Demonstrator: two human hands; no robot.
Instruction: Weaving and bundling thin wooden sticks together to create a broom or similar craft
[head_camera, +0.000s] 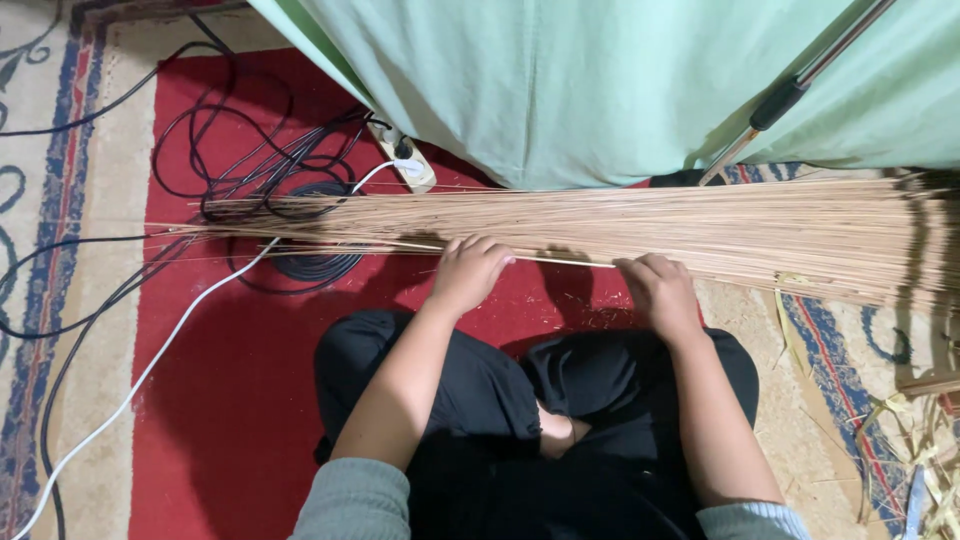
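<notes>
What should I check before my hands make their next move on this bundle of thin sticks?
1. Left hand on the loose stick: ok, its fingers curl over it.
2. Right hand on the same stick: ok, it rests at the stick's right end.
3. Stick separated from the bundle of thin sticks: ok, it lies just in front of the bundle.
4. Bundle lying flat across the red carpet: ok.
5. Black cables and white cable away from the sticks: not ok, they run under the thin tips at the left.
6. Grip tightness: cannot tell.
</notes>
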